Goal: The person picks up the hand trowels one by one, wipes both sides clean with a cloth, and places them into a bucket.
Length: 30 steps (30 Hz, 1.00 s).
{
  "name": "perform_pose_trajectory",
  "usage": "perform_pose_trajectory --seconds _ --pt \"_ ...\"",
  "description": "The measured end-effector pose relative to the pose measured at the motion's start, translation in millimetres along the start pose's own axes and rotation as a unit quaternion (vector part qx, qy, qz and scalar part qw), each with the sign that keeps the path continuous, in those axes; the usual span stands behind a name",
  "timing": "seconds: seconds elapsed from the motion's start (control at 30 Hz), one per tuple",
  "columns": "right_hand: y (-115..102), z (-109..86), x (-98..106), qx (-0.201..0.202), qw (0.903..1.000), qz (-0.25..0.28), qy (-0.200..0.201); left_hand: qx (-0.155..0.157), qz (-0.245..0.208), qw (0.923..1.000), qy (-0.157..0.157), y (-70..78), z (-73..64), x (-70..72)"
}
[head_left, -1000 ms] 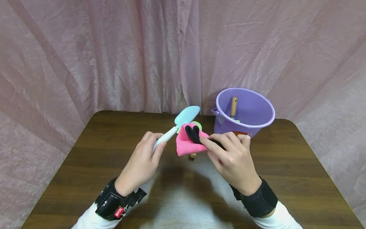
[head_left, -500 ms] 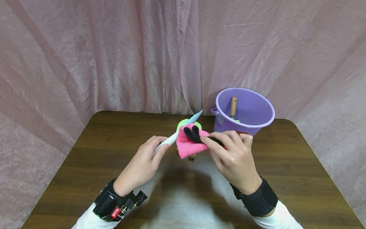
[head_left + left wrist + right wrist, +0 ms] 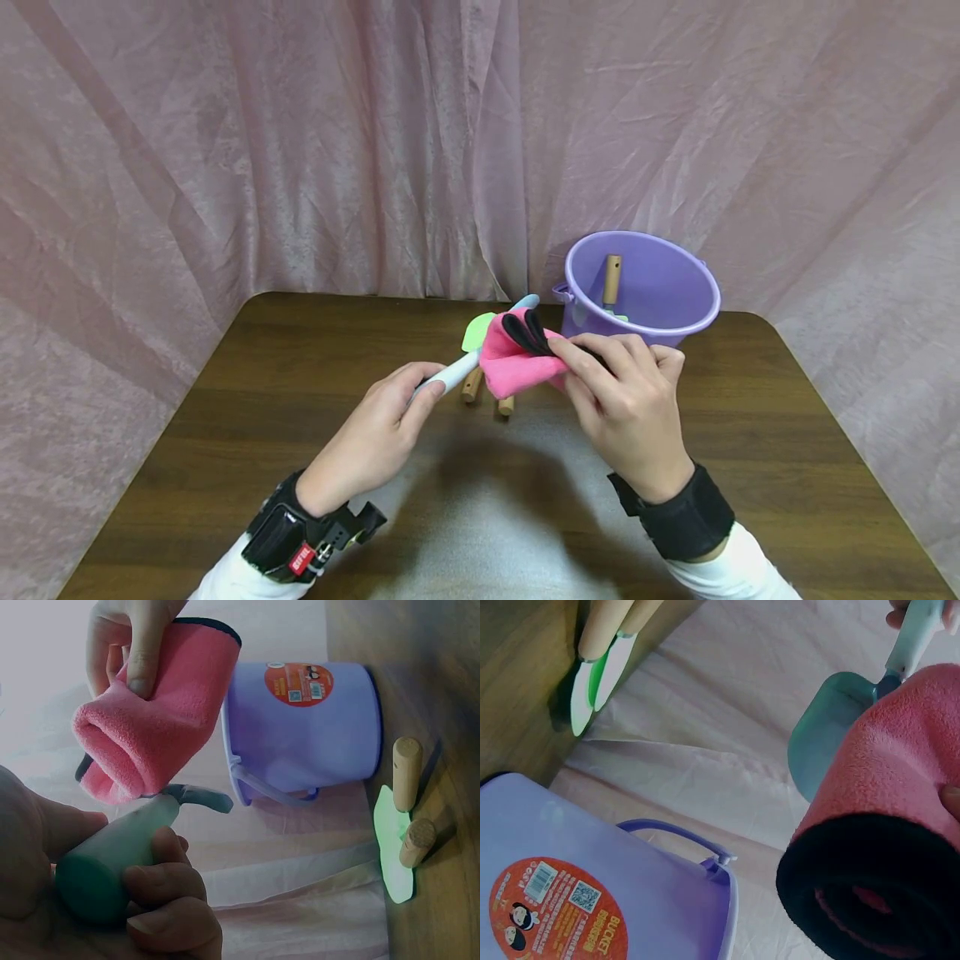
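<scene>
My left hand (image 3: 375,437) grips the pale handle of a light blue toy trowel (image 3: 448,375), which slants up and to the right over the table. A folded pink cloth (image 3: 513,367) with black edging is pinched between the thumb and fingers of my right hand (image 3: 630,408). The cloth lies across the trowel's neck in the head view and hides much of its blade. Its blue blade (image 3: 829,727) shows beside the cloth in the right wrist view. In the left wrist view, my fingers curl round the handle near its green end (image 3: 90,891).
A purple bucket (image 3: 675,287) stands at the back right, with a wooden-handled tool (image 3: 612,282) inside. Two small tools with green blades (image 3: 477,332) and wooden handles (image 3: 471,386) lie on the brown table (image 3: 300,358) behind the cloth. A pink curtain (image 3: 375,150) hangs behind.
The trowel has turned in my left hand, from blade face showing to nearly edge-on. My right hand has moved the cloth slightly up and right along it, uncovering more of the green-bladed tools.
</scene>
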State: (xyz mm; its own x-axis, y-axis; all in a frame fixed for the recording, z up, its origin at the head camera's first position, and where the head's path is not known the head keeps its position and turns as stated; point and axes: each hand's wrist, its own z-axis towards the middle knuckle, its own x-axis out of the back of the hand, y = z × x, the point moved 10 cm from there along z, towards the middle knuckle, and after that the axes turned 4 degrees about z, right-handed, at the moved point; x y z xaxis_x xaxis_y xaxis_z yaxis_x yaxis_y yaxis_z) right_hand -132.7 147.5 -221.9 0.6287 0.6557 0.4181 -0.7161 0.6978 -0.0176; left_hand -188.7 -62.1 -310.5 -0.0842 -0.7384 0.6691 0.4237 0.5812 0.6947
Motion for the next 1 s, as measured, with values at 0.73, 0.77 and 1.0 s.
perform_pose_trajectory --seconds 0.73,0.77,1.0 --pt "64 -18.3 4 -0.151 0.9884 -0.003 -0.015 -0.022 0.006 0.9996 0.015 4.9 0.4 10.1" --pt "66 -18.7 4 -0.157 0.9875 -0.003 -0.016 -0.022 0.006 0.9996 0.016 4.9 0.3 10.4" --pt "74 -21.6 1 -0.178 0.9832 -0.013 -0.04 -0.019 -0.001 0.9997 0.016 4.7 -0.1 12.3"
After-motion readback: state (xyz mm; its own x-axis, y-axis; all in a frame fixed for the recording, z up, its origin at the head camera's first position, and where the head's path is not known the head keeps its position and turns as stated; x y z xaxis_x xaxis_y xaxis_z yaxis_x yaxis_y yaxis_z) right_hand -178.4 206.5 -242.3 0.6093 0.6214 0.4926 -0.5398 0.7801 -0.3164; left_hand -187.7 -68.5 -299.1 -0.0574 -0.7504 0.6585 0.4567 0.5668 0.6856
